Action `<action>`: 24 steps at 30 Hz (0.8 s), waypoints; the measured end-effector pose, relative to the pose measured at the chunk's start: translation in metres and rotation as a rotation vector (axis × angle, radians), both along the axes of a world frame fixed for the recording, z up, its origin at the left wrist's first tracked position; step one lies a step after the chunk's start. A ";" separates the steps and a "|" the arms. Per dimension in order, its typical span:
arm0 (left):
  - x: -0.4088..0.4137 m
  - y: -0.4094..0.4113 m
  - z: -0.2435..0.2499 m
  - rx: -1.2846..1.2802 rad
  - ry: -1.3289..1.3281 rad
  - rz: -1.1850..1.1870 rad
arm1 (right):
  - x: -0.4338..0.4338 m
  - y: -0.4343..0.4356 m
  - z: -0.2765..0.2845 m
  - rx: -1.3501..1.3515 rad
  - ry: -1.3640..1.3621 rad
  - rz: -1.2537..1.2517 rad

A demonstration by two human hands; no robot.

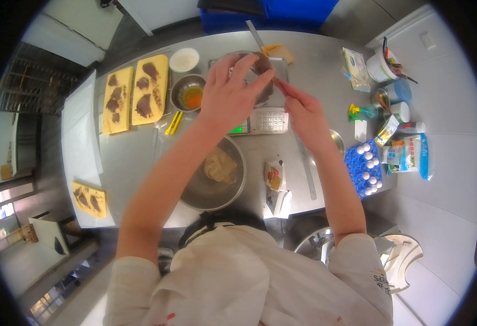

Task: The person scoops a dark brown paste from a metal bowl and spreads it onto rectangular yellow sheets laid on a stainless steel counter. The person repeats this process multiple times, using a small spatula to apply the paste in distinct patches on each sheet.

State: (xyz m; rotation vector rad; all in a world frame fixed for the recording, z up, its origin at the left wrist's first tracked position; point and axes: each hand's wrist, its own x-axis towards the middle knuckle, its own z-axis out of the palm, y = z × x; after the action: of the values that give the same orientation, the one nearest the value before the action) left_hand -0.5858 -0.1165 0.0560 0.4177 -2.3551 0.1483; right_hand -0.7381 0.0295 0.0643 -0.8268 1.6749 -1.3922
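Note:
My left hand (238,85) reaches over a metal bowl (267,95) with brown paste on its inner wall; its fingertips are at a brown-coated tool. My right hand (303,102) grips the handle of that tool, perhaps a spatula (263,63). Under the bowl lies a metal tray (283,67), beside a digital scale (269,121). Left of my hands, a small metal bowl (187,91) holds egg yolk. Nearer my body, a large metal bowl (240,187) contains pale dough (220,166). Yellow slabs (150,89) with brown paste patches lie on the left.
On the steel table's (254,150) right are a blue egg tray (354,163), a spray bottle (364,112) and tubs (379,67). Opened cartons (276,175) stand near the front edge. A yellow cutter (174,123), a white bowl (184,60) and a long metal ruler (305,167) lie about.

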 end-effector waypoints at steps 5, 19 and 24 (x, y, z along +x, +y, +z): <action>-0.007 -0.007 -0.009 -0.075 -0.038 0.046 | -0.004 -0.009 -0.015 -0.069 0.122 -0.019; -0.006 -0.021 -0.041 -0.065 -0.159 0.061 | -0.026 -0.019 -0.029 0.034 -0.401 -0.074; -0.001 -0.024 -0.051 0.091 -0.176 -0.016 | -0.032 -0.020 -0.039 0.035 -0.501 -0.088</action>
State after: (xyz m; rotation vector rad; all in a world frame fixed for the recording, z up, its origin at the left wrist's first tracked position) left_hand -0.5864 -0.1406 0.0054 0.4462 -2.5452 0.0726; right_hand -0.7703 0.0098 0.0256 -0.3440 1.3504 -1.4768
